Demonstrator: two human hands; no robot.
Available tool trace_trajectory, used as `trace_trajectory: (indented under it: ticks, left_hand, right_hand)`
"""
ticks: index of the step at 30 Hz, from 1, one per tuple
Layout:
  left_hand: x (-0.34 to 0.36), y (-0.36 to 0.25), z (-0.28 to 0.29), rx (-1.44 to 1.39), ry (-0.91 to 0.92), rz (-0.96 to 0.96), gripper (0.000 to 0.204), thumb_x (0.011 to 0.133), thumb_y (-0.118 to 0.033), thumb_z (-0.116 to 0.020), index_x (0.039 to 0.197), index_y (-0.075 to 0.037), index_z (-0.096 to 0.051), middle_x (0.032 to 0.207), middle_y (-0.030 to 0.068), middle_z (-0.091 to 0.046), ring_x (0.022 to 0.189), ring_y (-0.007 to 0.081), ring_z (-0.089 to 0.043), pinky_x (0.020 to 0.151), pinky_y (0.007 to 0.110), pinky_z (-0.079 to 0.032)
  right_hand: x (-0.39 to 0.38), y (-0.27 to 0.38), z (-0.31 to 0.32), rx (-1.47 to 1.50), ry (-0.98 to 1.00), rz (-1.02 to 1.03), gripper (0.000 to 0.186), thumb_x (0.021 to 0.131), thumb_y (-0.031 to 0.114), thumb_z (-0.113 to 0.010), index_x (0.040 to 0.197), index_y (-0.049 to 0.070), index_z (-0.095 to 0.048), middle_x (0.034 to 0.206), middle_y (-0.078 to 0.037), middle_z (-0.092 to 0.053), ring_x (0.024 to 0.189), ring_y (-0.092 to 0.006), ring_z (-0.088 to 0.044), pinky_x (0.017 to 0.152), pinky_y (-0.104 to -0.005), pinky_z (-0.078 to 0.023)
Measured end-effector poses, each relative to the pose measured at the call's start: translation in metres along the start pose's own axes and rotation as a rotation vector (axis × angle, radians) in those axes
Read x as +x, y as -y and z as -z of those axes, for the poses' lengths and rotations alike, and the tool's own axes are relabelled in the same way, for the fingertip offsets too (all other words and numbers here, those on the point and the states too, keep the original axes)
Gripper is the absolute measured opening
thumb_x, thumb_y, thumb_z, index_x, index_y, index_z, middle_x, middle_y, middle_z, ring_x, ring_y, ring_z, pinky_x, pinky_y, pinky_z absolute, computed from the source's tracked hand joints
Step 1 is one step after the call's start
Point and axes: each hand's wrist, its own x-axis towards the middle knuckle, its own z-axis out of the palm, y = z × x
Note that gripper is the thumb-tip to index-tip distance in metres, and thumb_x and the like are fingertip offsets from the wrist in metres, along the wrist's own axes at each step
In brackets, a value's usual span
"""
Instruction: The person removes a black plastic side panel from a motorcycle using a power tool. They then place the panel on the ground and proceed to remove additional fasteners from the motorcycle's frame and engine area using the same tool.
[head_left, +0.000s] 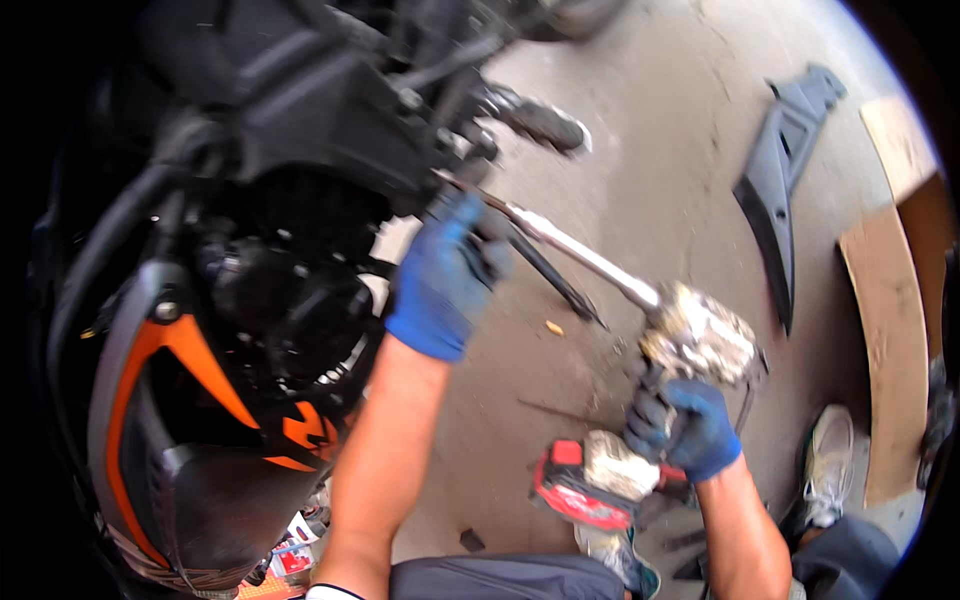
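Power tool (705, 335), pistol-shaped, with a worn, pale body, sits right of the middle of the view, above the floor. Its long metal shaft (590, 257) slants up and leftward to the side of a black motorcycle (290, 110), where blur hides whether the tip touches a part. The right hand (690, 428), in a blue and dark glove, is clamped around the handle, fingers wrapped about it. Below and left of that hand is the tool's red and black battery (583, 492).

The left hand (440, 275), gloved alike, is raised by the shaft's far end with fingers bent; I cannot tell whether they close on it. Just beside this hand, a black bar (550, 272) slants down and rightward. Orange trim (205, 370) marks the motorcycle's lower left part, and a dark footpeg (545, 122) juts out above the shaft.

Farther out, a small yellowish piece (554, 327) lies on the concrete floor (640, 130). A grey and black panel (785, 175) lies at upper right, near open cardboard (885, 340) at the right edge. A pale shoe (828, 460) stands just left of the cardboard.
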Motion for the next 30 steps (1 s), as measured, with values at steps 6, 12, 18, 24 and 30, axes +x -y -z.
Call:
trace_trajectory:
  ticks: [6,12,18,24,30]
  left_hand:
    - [-0.027,-0.036,-0.048,0.23,0.119,-0.193,0.035,0.099,-0.028,-0.05,0.126,-0.006,-0.053,0.073,0.0042,-0.057,0.055,0.0101,-0.053,0.051,0.025,-0.046]
    - [-0.062,-0.064,-0.077,0.412,0.06,-0.382,0.038,0.097,-0.034,-0.055,0.116,-0.002,-0.058,0.073,0.0032,-0.057,0.057,0.0083,-0.052,0.052,0.023,-0.044]
    - [-0.094,-0.103,-0.081,0.534,-0.184,-0.679,0.028,0.093,-0.023,-0.063,0.112,-0.002,-0.059,0.075,0.0002,-0.057,0.058,0.004,-0.048,0.049,0.018,-0.039]
    - [-0.08,-0.201,-0.152,1.307,-0.471,-1.491,0.04,0.079,-0.012,-0.075,0.116,-0.006,-0.059,0.068,0.0007,-0.051,0.059,0.0077,-0.047,0.057,0.025,-0.043]
    - [-0.038,-0.28,-0.197,2.071,-0.733,-1.459,0.063,0.071,-0.036,-0.078,0.121,-0.005,-0.058,0.108,0.0186,-0.058,0.101,0.0323,-0.057,0.091,0.042,-0.045]
  right_hand:
    - [-0.013,0.006,-0.025,0.055,0.262,0.13,0.046,0.078,0.024,-0.058,0.117,0.0,-0.056,0.059,-0.005,-0.05,0.05,-0.0202,-0.045,0.052,-0.0365,-0.039]
    - [-0.022,0.034,-0.078,-0.169,0.468,0.253,0.047,0.08,0.025,-0.058,0.12,0.002,-0.055,0.056,-0.003,-0.046,0.047,-0.0179,-0.042,0.05,-0.0385,-0.04]
    - [-0.043,0.054,-0.126,-0.304,0.471,0.415,0.05,0.078,0.021,-0.06,0.123,0.002,-0.052,0.057,-0.007,-0.049,0.044,-0.0208,-0.043,0.048,-0.0406,-0.04]
    - [-0.044,0.074,-0.207,-0.448,0.394,0.677,0.055,0.078,0.021,-0.065,0.123,-0.006,-0.048,0.063,-0.009,-0.053,0.046,-0.0183,-0.048,0.047,-0.0381,-0.049]
    - [-0.038,0.086,-0.229,-0.483,0.338,0.768,0.057,0.079,0.022,-0.065,0.124,-0.007,-0.047,0.06,-0.007,-0.051,0.046,-0.0178,-0.046,0.047,-0.0359,-0.048]
